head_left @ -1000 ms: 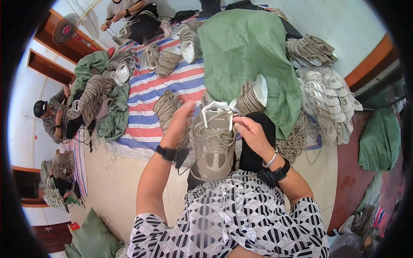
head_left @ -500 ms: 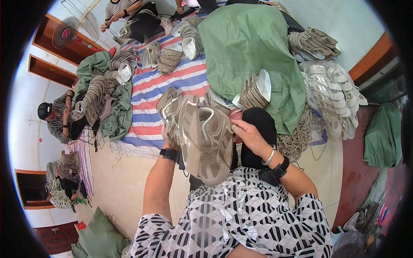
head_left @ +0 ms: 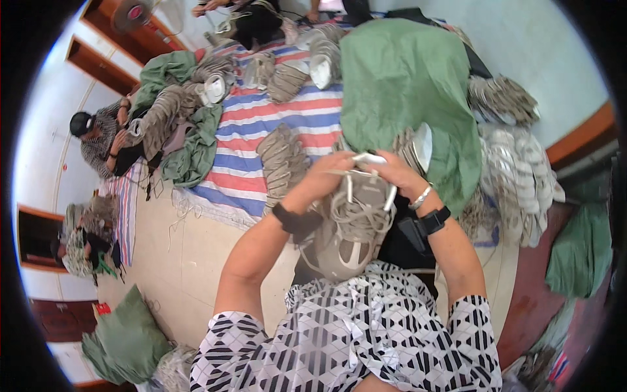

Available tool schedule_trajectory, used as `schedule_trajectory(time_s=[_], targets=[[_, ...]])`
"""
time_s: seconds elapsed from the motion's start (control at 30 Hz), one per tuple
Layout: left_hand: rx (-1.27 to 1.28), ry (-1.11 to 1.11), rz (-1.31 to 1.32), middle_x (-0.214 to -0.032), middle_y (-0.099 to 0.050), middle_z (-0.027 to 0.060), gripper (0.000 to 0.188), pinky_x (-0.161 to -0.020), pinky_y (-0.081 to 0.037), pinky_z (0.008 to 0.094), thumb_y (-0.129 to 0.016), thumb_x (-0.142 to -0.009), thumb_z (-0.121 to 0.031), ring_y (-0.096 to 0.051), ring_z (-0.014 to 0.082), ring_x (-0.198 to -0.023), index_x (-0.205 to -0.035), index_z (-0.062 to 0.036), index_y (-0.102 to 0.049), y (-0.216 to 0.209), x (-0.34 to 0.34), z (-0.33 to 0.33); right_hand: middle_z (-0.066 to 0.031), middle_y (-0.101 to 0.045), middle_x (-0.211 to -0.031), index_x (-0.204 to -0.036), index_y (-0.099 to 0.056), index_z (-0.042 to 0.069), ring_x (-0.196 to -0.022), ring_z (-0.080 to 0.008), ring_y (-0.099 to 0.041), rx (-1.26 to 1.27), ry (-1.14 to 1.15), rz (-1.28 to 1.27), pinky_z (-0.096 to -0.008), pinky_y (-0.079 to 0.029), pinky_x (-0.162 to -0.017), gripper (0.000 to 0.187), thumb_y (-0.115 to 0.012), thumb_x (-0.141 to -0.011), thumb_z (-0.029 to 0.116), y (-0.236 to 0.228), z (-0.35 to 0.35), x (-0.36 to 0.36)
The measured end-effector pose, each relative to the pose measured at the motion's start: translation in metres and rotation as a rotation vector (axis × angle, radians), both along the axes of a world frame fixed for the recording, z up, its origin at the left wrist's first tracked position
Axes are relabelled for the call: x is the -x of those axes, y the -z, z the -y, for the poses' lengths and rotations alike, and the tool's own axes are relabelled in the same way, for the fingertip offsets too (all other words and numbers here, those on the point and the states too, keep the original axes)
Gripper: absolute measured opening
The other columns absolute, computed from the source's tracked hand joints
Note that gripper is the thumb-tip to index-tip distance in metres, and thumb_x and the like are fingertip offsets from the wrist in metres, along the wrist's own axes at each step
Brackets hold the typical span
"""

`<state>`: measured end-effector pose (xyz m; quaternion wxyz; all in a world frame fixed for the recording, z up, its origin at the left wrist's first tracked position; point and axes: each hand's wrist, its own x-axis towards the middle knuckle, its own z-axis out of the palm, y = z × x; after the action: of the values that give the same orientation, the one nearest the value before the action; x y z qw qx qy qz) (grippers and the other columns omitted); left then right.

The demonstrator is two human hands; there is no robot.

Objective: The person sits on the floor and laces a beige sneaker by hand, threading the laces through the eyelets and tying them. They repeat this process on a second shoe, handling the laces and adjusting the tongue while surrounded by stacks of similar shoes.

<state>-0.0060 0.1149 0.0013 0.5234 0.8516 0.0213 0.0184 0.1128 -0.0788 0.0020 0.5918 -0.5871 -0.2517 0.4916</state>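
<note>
Tipped sideways a moment ago, the round-toed taupe shoe (head_left: 358,219) now sits laces-up, this side of the wrinkled green sheet (head_left: 405,85); left hand (head_left: 328,175) and right hand (head_left: 403,176) have fingers clamped on its smooth white collar (head_left: 369,159).

L head cam, fisheye, downward, close abv hands (head_left: 400,175)

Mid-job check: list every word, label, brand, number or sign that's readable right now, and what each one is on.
None reads clearly enough to quote.
Tongue of the shoe at the hands: faint small lettering, too blurred to read.
Red centre of the fan: a pale mark, too small to read.
</note>
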Motion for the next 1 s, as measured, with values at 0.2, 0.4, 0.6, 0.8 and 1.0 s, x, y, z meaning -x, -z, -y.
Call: schedule_trajectory(time_s=[0.2,0.4,0.6,0.8,1.0], targets=[[0.954,-0.088,-0.428,-0.12,-0.06,0.0092,0.056,-0.091,-0.047,0.0311,-0.043,-0.096,-0.05,-0.059,0.0165,-0.103,-0.127,-0.0037,-0.054,-0.021,-0.014,-0.003,-0.0049,-0.063,-0.103,-0.124,-0.054,0.001,-0.084,-0.012,-0.062,0.214,0.085,-0.094,-0.0234,-0.051,-0.074,0.046,-0.066,-0.082,0.017,-0.017,-0.002,-0.018],[0.528,0.152,-0.216,-0.104,-0.066,0.011,0.057,-0.082,-0.053,0.0284,-0.056,-0.09,-0.051,-0.065,0.0155,-0.092,-0.115,-0.0001,-0.061,-0.171,-0.06,-0.074,-0.0081,-0.056,-0.114,-0.134,-0.046,0.007,-0.105,-0.0186,-0.055,-0.364,-0.094,0.88,-0.0303,-0.044,-0.093,0.069,-0.075,-0.071,0.008,-0.167,-0.046,-0.044],[-0.209,0.392,-0.065,-0.096,-0.067,0.0083,0.063,-0.079,-0.051,0.0317,-0.072,-0.076,-0.047,-0.063,0.0163,-0.09,-0.114,0.0011,-0.059,-0.166,-0.098,-0.094,-0.0144,-0.053,-0.12,-0.13,-0.048,0.004,-0.107,-0.0334,-0.051,-0.384,0.135,1.911,-0.0404,-0.043,-0.091,0.067,-0.066,-0.065,0.001,-0.125,-0.096,-0.072],[-0.619,0.047,-0.131,-0.08,-0.064,0.0167,0.048,-0.066,-0.05,0.0423,-0.076,-0.068,-0.044,-0.064,0.0314,-0.075,-0.088,-0.0023,-0.066,0.016,-0.164,-0.053,-0.0178,-0.045,-0.132,-0.133,-0.042,0.002,-0.112,-0.0361,-0.049,0.19,0.098,1.659,-0.0421,-0.04,-0.097,0.07,-0.067,-0.068,0.006,0.017,-0.058,-0.142],[-0.895,0.076,0.012,-0.092,-0.059,0.0102,0.012,-0.076,-0.046,0.0437,-0.058,-0.08,-0.011,-0.057,0.0273,-0.096,-0.091,-0.0068,-0.061,0.204,-0.184,-0.025,-0.0233,-0.051,-0.124,-0.13,-0.043,0.0,-0.112,-0.0388,-0.049,0.685,-0.002,1.117,-0.044,-0.041,-0.096,0.061,-0.068,-0.078,0.02,0.132,0.059,-0.174]])
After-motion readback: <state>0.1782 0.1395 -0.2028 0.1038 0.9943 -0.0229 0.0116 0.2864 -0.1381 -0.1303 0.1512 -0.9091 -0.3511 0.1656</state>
